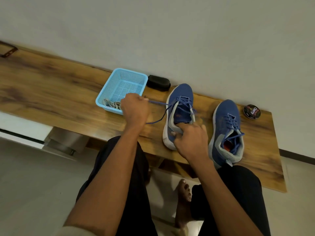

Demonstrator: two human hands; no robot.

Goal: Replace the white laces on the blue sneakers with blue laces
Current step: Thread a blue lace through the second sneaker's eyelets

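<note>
1. Leftmost, a light blue basket (121, 90) sits on the wooden counter (51, 92), with the white laces (112, 104) heaped in its near corner.
2. Just behind the basket's right edge, against the wall, lies a black shoe brush (158, 82).
3. Next, the left hand (135, 109) is raised in front of the basket, its fingers (136, 97) curled into a fist around one end of the blue lace (157, 103); the lace runs taut from the knuckles rightward to the eyelets of the near sneaker, while a second strand sags below the wrist (its loose end passes behind the hand).
4. The left sneaker (179, 106) stands on the counter, toe toward the wall, blue lace threaded loosely through its upper eyelets.
5. The right hand (191, 142) grips this sneaker at the heel: the thumb presses the outer side by the white sole, and the fingers (190, 127) hook over the collar into the opening, so the shoe lies directly under and ahead of them.
6. Just beside it to the right, apart from both hands, the right sneaker (226, 132) rests fully laced in blue, the lace ends lying over its collar.
7. Farthest right, near the wall, is a round black tin of shoe polish (252, 111).
</note>
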